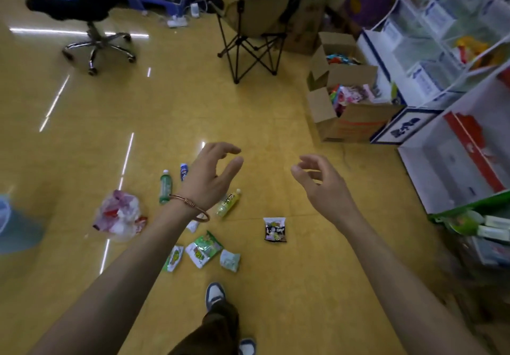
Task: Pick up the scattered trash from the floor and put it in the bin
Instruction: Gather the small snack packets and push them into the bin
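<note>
Litter lies strewn across a yellow floor (276, 161) as a person stands over it, left hand (212, 178) and right hand (323, 183) raised apart at mid-frame. Both are empty, fingers loosely curled around nothing. The clean-up looks barely begun: every piece in view is on the floor and none is held. Left of centre lie a green bottle (165, 186) and a blue bottle (184, 171), partly hidden behind the left hand. A yellow bottle (229, 202) shows by the left wrist, and a crumpled bag (118, 216) of red-and-white scraps sits further left. A black packet (275, 229) lies below the right hand, with green packets (204, 248) and a pale packet (230, 260) clustered near the shoe (215, 295). The bottles lie on their sides, capped. The packets look flat and crinkled, probably light enough for one hand. A blurred blue shape (16, 227) at the left edge may be the bin, though that cannot be told for sure.
</note>
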